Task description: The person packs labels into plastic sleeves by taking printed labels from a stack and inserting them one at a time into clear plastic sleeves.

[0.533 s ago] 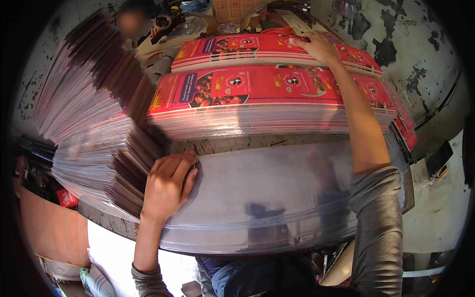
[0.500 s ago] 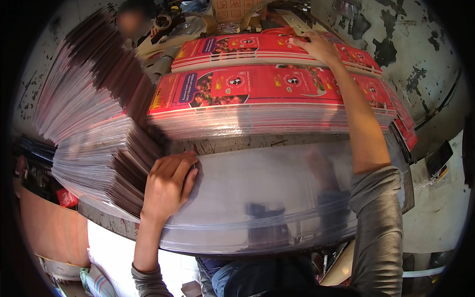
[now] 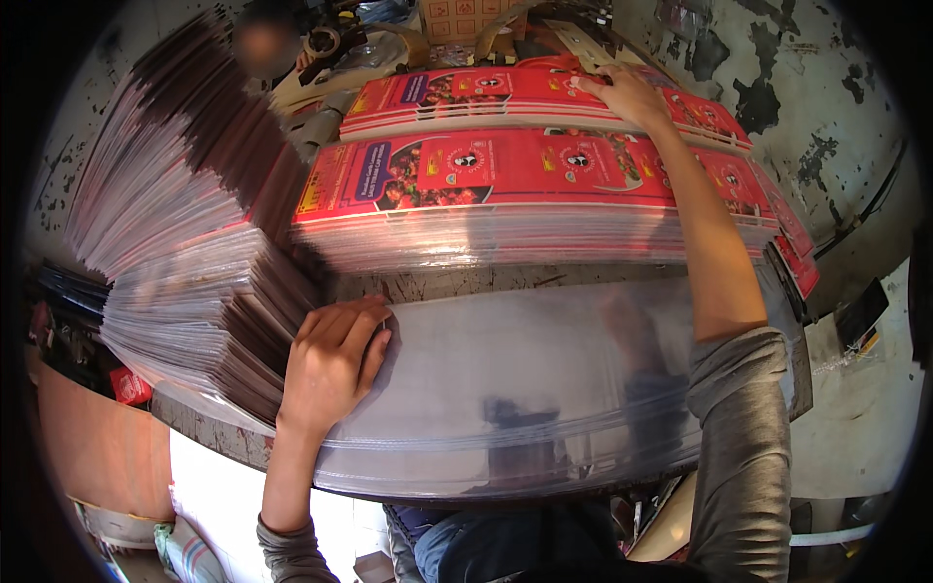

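A wide stack of clear plastic sheets (image 3: 525, 379) lies in front of me. My left hand (image 3: 335, 364) rests at its left edge, fingers bent over and thumb apart, gripping nothing that I can see. My right arm reaches across a near stack of red printed cards (image 3: 515, 175). On the far stack of red printed cards (image 3: 418, 92) lies my right hand (image 3: 627, 97), thumb and fingers spread against the top; its far fingertips are partly hidden. Both card stacks carry food pictures and show glossy layered edges.
A tall, fanned pile of plastic-covered sheets (image 3: 185, 262) leans at the left, close to my left hand. Tape rolls (image 3: 319, 43) and a cardboard box (image 3: 471, 21) stand at the back, near a partly seen person. Loose red cards (image 3: 797, 257) overhang the right side.
Both hands stay in nearly the same places. The view has shifted very slightly; the stacks have not visibly moved.
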{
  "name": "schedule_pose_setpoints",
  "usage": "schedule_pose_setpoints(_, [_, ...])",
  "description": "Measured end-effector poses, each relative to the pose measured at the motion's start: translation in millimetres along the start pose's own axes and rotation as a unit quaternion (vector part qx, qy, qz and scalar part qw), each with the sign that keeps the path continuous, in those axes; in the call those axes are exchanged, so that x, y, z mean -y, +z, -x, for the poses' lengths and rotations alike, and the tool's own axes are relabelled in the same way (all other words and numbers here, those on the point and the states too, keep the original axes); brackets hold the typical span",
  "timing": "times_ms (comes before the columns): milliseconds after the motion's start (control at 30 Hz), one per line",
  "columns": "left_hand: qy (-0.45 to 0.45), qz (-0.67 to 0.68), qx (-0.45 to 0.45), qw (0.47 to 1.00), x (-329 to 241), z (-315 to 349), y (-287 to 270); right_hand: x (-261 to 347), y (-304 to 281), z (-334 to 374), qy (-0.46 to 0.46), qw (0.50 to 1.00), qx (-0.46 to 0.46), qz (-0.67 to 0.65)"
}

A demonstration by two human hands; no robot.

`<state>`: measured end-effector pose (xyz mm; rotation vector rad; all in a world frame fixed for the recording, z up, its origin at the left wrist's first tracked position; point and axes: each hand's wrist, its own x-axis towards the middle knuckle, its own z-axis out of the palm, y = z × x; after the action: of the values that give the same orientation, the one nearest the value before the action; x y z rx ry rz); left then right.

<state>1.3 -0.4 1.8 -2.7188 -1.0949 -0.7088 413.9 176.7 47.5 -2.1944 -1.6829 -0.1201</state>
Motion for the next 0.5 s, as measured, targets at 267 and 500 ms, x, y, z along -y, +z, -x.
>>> schedule_pose_setpoints(267, [0.000,0.001,-0.002,1.000,1.4,0.7,0.8,-0.3,0.7,0.4,-0.008,1.000,-0.025,-0.013])
schedule_pose_setpoints(500, [-0.009,0.006,0.002,1.000,0.5,2.2,-0.4,4.6,1.4,2.9,0.006,1.000,-0.023,0.007])
